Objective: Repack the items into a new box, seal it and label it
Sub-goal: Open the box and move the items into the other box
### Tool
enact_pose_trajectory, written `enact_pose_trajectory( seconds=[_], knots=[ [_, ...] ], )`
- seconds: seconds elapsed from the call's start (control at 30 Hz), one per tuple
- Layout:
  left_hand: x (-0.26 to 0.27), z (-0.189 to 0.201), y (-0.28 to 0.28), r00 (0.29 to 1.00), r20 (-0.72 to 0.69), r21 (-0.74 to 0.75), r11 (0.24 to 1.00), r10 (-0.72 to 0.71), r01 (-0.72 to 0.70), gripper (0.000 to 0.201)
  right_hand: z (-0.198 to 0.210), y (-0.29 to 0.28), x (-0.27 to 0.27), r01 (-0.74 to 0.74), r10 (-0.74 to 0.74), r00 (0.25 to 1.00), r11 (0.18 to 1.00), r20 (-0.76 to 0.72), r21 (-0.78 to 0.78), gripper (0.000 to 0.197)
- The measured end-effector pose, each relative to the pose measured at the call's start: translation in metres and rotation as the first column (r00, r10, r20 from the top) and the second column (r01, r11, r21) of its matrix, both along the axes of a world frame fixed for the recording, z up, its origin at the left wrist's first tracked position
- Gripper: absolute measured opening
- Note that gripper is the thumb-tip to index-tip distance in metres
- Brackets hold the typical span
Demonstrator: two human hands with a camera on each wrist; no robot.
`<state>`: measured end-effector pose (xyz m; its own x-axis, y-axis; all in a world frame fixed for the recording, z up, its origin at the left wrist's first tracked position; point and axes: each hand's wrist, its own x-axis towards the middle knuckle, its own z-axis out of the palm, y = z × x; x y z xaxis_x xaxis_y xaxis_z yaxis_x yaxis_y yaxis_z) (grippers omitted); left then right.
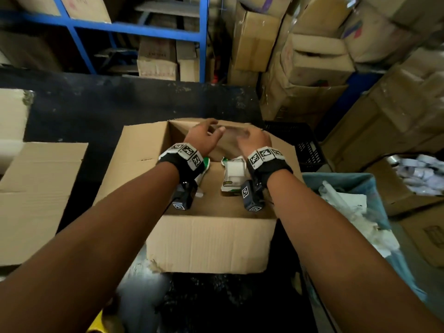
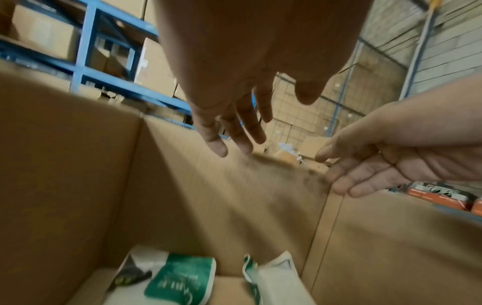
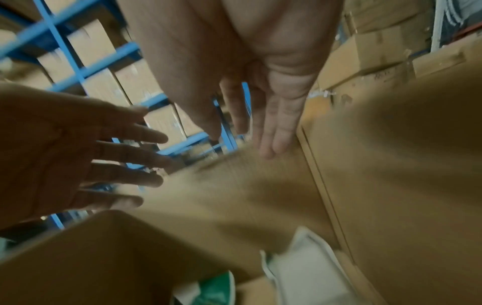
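Note:
An open brown cardboard box (image 1: 211, 241) stands on the dark table. Two green-and-white packs (image 1: 231, 175) (image 2: 180, 276) lie on its floor. Both hands reach over the box toward its far flap (image 1: 230, 138) (image 2: 234, 196), which looks blurred. My left hand (image 1: 204, 138) (image 2: 234, 132) has straight, spread fingers just above the flap's edge. My right hand (image 1: 252, 140) (image 3: 271, 142) also has straight fingers, its tips at the flap's edge (image 3: 234, 165). Neither hand holds anything.
Flat cardboard sheets (image 1: 36, 195) lie at the left on the table. A black crate (image 1: 300, 143) sits beyond the box at the right. A blue bin (image 1: 355, 212) with white packing scraps stands at the right. Blue shelving (image 1: 134, 27) and stacked cartons (image 1: 312, 56) fill the back.

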<state>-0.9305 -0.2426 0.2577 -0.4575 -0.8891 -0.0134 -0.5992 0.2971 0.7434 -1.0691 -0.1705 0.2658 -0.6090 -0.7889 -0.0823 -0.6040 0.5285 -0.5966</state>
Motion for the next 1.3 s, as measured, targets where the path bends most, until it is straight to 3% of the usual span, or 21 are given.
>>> enact_pose_trajectory(
  seconds=[0.23, 0.33, 0.53, 0.63, 0.7, 0.77, 0.83, 0.9, 1.07, 1.17, 1.3],
  knots=[
    [0.056, 0.053, 0.073, 0.971, -0.233, -0.073, 0.997, -0.048, 0.032, 0.038, 0.049, 0.071, 0.033, -0.064, 0.086, 0.994, 0.96, 0.07, -0.274, 0.029],
    [0.09, 0.049, 0.118, 0.939, -0.333, -0.058, 0.996, -0.083, 0.068, 0.03, 0.047, 0.118, 0.057, -0.115, 0.155, 0.982, 0.947, 0.112, -0.301, 0.031],
    [0.154, 0.016, 0.214, 0.9, -0.423, 0.024, 0.991, -0.109, 0.131, 0.027, 0.029, 0.223, 0.109, -0.109, 0.156, 0.979, 0.943, 0.13, -0.313, 0.028],
    [0.191, -0.019, 0.264, 0.92, -0.369, 0.105, 0.978, -0.131, 0.181, 0.03, 0.006, 0.276, 0.134, -0.149, 0.179, 0.975, 0.966, 0.134, -0.21, 0.031],
    [0.217, -0.055, 0.294, 0.956, -0.26, 0.103, 0.98, -0.137, 0.169, 0.052, -0.015, 0.306, 0.144, -0.217, 0.226, 0.963, 0.973, 0.145, -0.076, 0.04],
    [0.239, -0.089, 0.317, 0.986, -0.018, 0.037, 0.985, -0.168, 0.168, 0.085, -0.039, 0.325, 0.146, -0.332, 0.321, 0.94, 0.939, 0.121, 0.094, 0.058],
    [0.255, -0.114, 0.339, 0.963, 0.148, 0.04, 0.975, -0.224, 0.221, 0.106, -0.063, 0.338, 0.144, -0.436, 0.424, 0.9, 0.866, 0.102, 0.246, 0.077],
    [0.261, -0.131, 0.357, 0.925, 0.235, 0.062, 0.954, -0.299, 0.292, 0.112, -0.085, 0.344, 0.139, -0.495, 0.485, 0.866, 0.794, 0.121, 0.353, 0.093],
    [0.233, -0.152, 0.367, 0.795, 0.463, 0.12, 0.917, -0.392, 0.381, 0.129, -0.123, 0.345, 0.125, -0.532, 0.57, 0.818, 0.699, 0.076, 0.477, 0.117],
    [0.214, -0.166, 0.373, 0.802, 0.497, 0.096, 0.939, -0.333, 0.331, 0.128, -0.14, 0.344, 0.119, -0.509, 0.582, 0.813, 0.682, 0.032, 0.524, 0.117],
    [0.205, -0.183, 0.389, 0.913, 0.35, 0.073, 0.978, -0.208, 0.195, 0.115, -0.162, 0.351, 0.117, -0.502, 0.595, 0.795, 0.753, -0.115, 0.426, 0.11]
  ],
)
